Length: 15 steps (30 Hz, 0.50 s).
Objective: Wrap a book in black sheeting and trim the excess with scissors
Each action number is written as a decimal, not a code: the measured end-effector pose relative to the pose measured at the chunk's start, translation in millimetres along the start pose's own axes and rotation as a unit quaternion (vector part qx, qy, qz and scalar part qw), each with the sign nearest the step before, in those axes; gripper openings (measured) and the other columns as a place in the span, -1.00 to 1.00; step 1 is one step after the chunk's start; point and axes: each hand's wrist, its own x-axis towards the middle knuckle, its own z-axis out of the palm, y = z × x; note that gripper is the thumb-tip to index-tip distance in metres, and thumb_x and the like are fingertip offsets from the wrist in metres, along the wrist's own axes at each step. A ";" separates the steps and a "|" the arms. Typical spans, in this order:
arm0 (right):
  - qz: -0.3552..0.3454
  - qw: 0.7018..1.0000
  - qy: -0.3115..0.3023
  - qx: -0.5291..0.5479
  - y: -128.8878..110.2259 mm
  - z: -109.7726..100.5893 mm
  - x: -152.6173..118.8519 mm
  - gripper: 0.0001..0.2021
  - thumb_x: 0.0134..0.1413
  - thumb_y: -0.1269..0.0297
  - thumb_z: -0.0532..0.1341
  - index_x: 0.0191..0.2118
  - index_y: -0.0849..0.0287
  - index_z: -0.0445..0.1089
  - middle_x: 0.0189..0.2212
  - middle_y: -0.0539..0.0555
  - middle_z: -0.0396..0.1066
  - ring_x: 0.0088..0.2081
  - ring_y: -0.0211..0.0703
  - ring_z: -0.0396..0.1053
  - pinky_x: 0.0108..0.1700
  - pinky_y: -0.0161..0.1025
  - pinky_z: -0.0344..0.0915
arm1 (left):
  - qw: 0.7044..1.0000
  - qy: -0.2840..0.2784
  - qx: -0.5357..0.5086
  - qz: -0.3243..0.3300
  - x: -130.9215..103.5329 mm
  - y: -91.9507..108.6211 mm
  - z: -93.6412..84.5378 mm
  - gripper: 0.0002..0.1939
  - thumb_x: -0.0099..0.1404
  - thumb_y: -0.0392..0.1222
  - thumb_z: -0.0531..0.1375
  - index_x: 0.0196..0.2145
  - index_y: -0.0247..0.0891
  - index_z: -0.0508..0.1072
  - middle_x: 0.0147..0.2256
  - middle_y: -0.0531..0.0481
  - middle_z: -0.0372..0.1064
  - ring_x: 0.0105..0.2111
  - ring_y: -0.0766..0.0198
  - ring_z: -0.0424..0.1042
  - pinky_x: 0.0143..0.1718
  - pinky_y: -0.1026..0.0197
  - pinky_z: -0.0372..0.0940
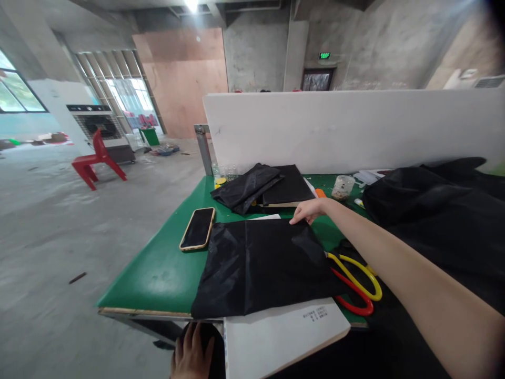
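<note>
A black cloth sheet (pixel 272 263) with a crease down it lies flat on the green table (pixel 158 279), its front edge over a white book (pixel 284 331). My right hand (pixel 309 210) pinches the sheet's far right corner between thumb and fingers. Below the table edge, my left hand (pixel 192 352) rests on something dark with its fingers stretched out, holding nothing. Scissors with red and yellow handles (pixel 377 288) lie right of the sheet, their blades hidden. To the sheet's left is a phone (pixel 198 228) with a dark screen.
Behind the sheet are folded black cloth (pixel 248 187) and a black-covered book (pixel 288 184). A clear cup (pixel 343 187) stands farther right, near a large heap of black fabric (pixel 430 210). A white panel (pixel 355 131) borders the table's back. A red chair (pixel 98 155) stands on the floor.
</note>
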 end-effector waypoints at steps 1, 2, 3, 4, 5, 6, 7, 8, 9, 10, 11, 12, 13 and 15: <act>0.005 1.000 -0.008 0.005 -0.4 -0.6 -0.4 -0.40 -0.43 -0.20 0.39 -0.33 0.22 0.42 -0.54 -0.02 0.27 -0.48 -0.27 0.27 -0.35 -0.27 0.34 | 1.000 -0.009 0.025 -0.015 6.2 7.3 -2.7 -0.60 0.30 -0.23 0.03 0.08 -0.25 0.38 0.16 -0.21 0.20 0.19 -0.12 0.12 0.07 -0.10 0.19; 0.007 1.000 -0.016 0.009 -0.7 -1.1 -0.9 -0.40 -0.44 -0.19 0.40 -0.34 0.21 0.42 -0.53 -0.02 0.28 -0.48 -0.27 0.27 -0.35 -0.27 0.34 | 0.999 -0.022 0.043 -0.015 12.3 13.1 -5.9 -0.61 0.33 -0.25 -0.01 0.07 -0.30 0.38 0.15 -0.24 0.21 0.19 -0.12 0.11 0.06 -0.11 0.18; 0.006 1.000 -0.023 0.013 -1.0 -1.4 -1.6 -0.42 -0.46 -0.19 0.41 -0.35 0.21 0.42 -0.52 -0.02 0.29 -0.47 -0.28 0.27 -0.34 -0.28 0.34 | 0.998 -0.035 0.054 -0.007 18.3 17.0 -9.3 -0.62 0.34 -0.27 -0.03 0.04 -0.32 0.39 0.11 -0.26 0.26 0.17 -0.10 0.14 0.05 -0.10 0.19; 0.002 0.999 -0.029 0.017 -1.2 -1.4 -2.4 -0.43 -0.47 -0.18 0.41 -0.37 0.20 0.41 -0.50 -0.02 0.31 -0.46 -0.28 0.28 -0.34 -0.30 0.34 | 0.997 -0.046 0.057 0.009 24.0 19.0 -12.3 -0.64 0.35 -0.29 -0.05 0.01 -0.32 0.42 0.07 -0.26 0.31 0.15 -0.06 0.19 0.03 -0.07 0.19; -0.004 0.999 -0.035 0.022 -1.3 -1.2 -3.3 -0.44 -0.47 -0.17 0.42 -0.39 0.19 0.40 -0.49 -0.03 0.32 -0.44 -0.29 0.30 -0.34 -0.32 0.33 | 0.997 -0.052 0.054 0.022 29.2 19.5 -14.7 -0.64 0.35 -0.29 -0.06 -0.02 -0.31 0.44 0.02 -0.26 0.35 0.11 -0.01 0.24 0.02 -0.02 0.21; -0.010 0.999 -0.042 0.026 -1.4 -0.8 -4.4 -0.45 -0.47 -0.17 0.42 -0.41 0.18 0.40 -0.47 -0.03 0.34 -0.43 -0.29 0.31 -0.33 -0.33 0.33 | 0.997 -0.056 0.050 0.025 33.6 18.8 -16.4 -0.65 0.36 -0.29 -0.06 -0.04 -0.29 0.44 -0.03 -0.25 0.38 0.07 0.03 0.29 -0.01 0.02 0.23; -0.015 0.998 -0.049 0.030 -1.5 -0.2 -5.5 -0.46 -0.48 -0.16 0.42 -0.41 0.18 0.39 -0.45 -0.03 0.35 -0.41 -0.28 0.32 -0.34 -0.35 0.33 | 0.997 -0.059 0.047 0.024 37.2 17.5 -17.4 -0.65 0.36 -0.29 -0.06 -0.04 -0.27 0.45 -0.06 -0.23 0.40 0.03 0.06 0.33 -0.03 0.06 0.24; -0.016 0.998 -0.055 0.031 -1.9 0.4 -6.6 -0.45 -0.49 -0.16 0.42 -0.41 0.18 0.39 -0.44 -0.03 0.36 -0.40 -0.27 0.34 -0.35 -0.35 0.34 | 0.997 -0.063 0.044 0.025 39.8 16.1 -17.9 -0.65 0.36 -0.29 -0.06 -0.04 -0.25 0.44 -0.08 -0.21 0.42 0.01 0.07 0.35 -0.04 0.08 0.24; -0.016 0.997 -0.061 0.032 -2.4 1.0 -7.7 -0.44 -0.49 -0.15 0.42 -0.40 0.18 0.39 -0.42 -0.02 0.38 -0.40 -0.25 0.35 -0.36 -0.34 0.35 | 0.997 -0.065 0.042 0.025 41.5 15.1 -18.2 -0.65 0.36 -0.30 -0.06 -0.04 -0.24 0.44 -0.09 -0.20 0.43 -0.01 0.08 0.37 -0.05 0.10 0.25; -0.014 0.997 -0.067 0.031 -3.2 1.4 -8.7 -0.43 -0.50 -0.15 0.43 -0.38 0.19 0.39 -0.41 0.00 0.39 -0.39 -0.23 0.37 -0.37 -0.34 0.36 | 0.997 -0.067 0.041 0.025 42.4 14.5 -18.5 -0.64 0.35 -0.31 -0.07 -0.05 -0.24 0.45 -0.11 -0.20 0.44 -0.02 0.08 0.38 -0.06 0.10 0.25; -0.011 0.997 -0.073 0.029 -4.4 1.6 -9.6 -0.41 -0.51 -0.15 0.43 -0.35 0.20 0.40 -0.39 0.02 0.41 -0.37 -0.20 0.39 -0.38 -0.33 0.37 | 0.997 -0.068 0.039 0.024 42.7 14.4 -19.0 -0.64 0.35 -0.32 -0.08 -0.07 -0.24 0.46 -0.13 -0.20 0.44 -0.04 0.07 0.39 -0.06 0.10 0.25; -0.006 0.996 -0.080 0.025 -5.9 1.7 -10.4 -0.39 -0.52 -0.16 0.42 -0.33 0.21 0.41 -0.37 0.05 0.42 -0.35 -0.17 0.40 -0.38 -0.31 0.38 | 0.997 -0.069 0.036 0.025 42.6 14.8 -19.9 -0.63 0.35 -0.32 -0.09 -0.09 -0.24 0.47 -0.15 -0.20 0.45 -0.06 0.07 0.41 -0.08 0.09 0.25; -0.003 0.996 -0.087 0.018 -7.8 1.5 -10.9 -0.38 -0.52 -0.16 0.42 -0.32 0.22 0.42 -0.35 0.07 0.44 -0.33 -0.14 0.42 -0.37 -0.30 0.39 | 0.997 -0.070 0.033 0.025 42.3 15.4 -21.0 -0.62 0.35 -0.33 -0.10 -0.10 -0.24 0.48 -0.16 -0.21 0.46 -0.07 0.06 0.42 -0.09 0.08 0.26; 0.002 0.995 -0.098 -0.001 -13.0 0.7 -11.2 -0.37 -0.51 -0.15 0.42 -0.31 0.24 0.44 -0.35 0.10 0.46 -0.32 -0.10 0.43 -0.37 -0.27 0.40 | 0.997 -0.072 0.024 0.027 41.7 16.7 -23.9 -0.62 0.34 -0.31 -0.09 -0.09 -0.23 0.48 -0.16 -0.21 0.46 -0.08 0.04 0.43 -0.10 0.08 0.26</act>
